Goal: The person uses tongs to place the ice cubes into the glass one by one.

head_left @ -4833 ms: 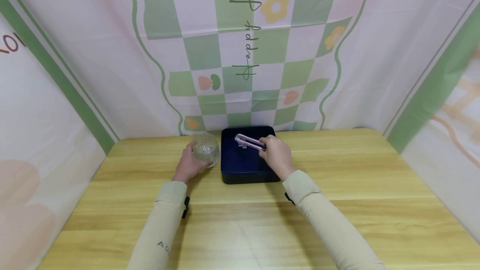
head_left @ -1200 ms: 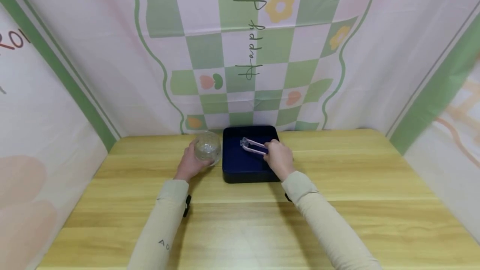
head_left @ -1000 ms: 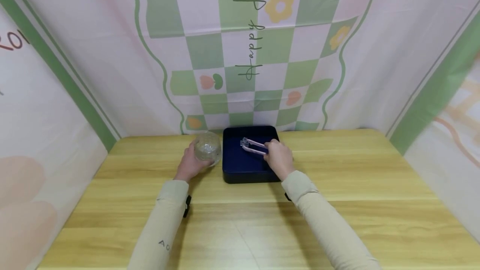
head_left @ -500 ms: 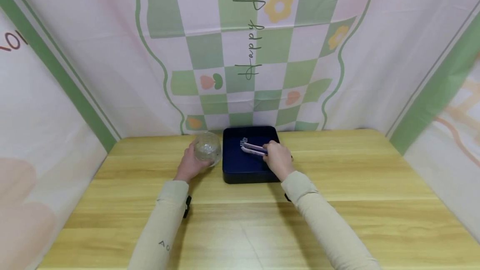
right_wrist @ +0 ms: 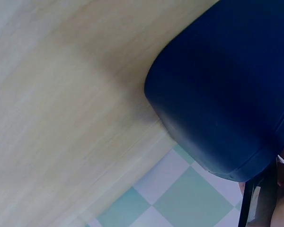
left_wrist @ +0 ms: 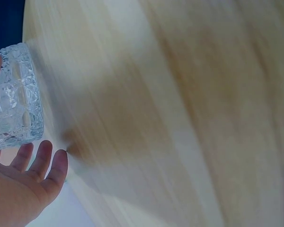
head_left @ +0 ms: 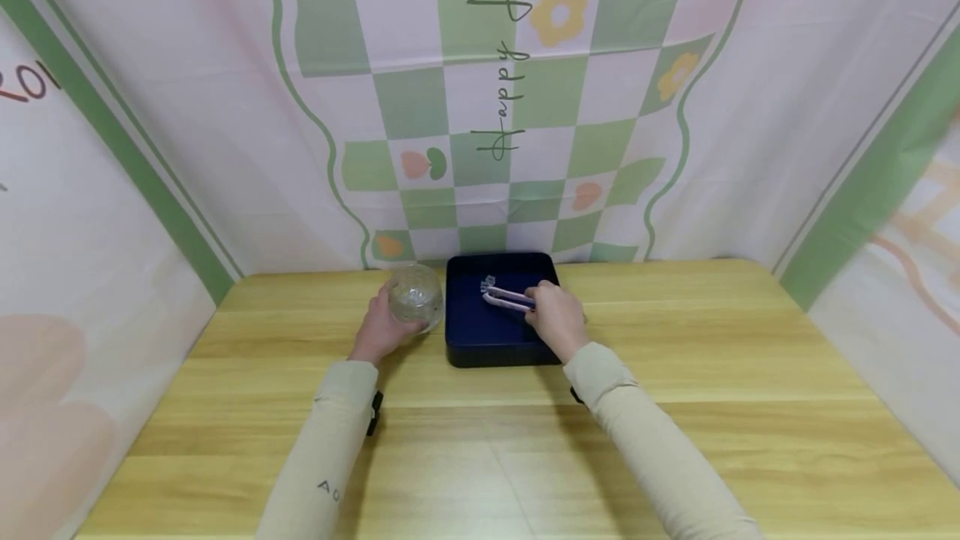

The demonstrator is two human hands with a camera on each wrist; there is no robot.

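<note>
My left hand (head_left: pixel 381 330) grips a clear, round glass vessel (head_left: pixel 416 297) from its left side, just left of a dark blue tray (head_left: pixel 480 332). In the left wrist view the vessel's wall has a cut pattern; the thumb lies on it and the other fingers reach along its far side. Over the tray, my right hand (head_left: pixel 557 319) holds pale pink tongs (head_left: pixel 507 301) by their handle end, tips pointing left. Small clear, ice-like pieces (head_left: pixel 487 282) lie in the tray right at the tong tips. The right wrist view mostly shows the tray's outer wall (right_wrist: pixel 203 127).
Both things stand near the back edge of a light wooden table (head_left: pixel 465 440). A printed cloth (head_left: pixel 480 107) with green checks hangs right behind the tray, and pale cloth walls close in both sides.
The tongs have come down from higher over the tray, opened around the clear pieces, and narrowed since, their tips now slightly nearer me. The left hand and glass vessel have stayed in place.
</note>
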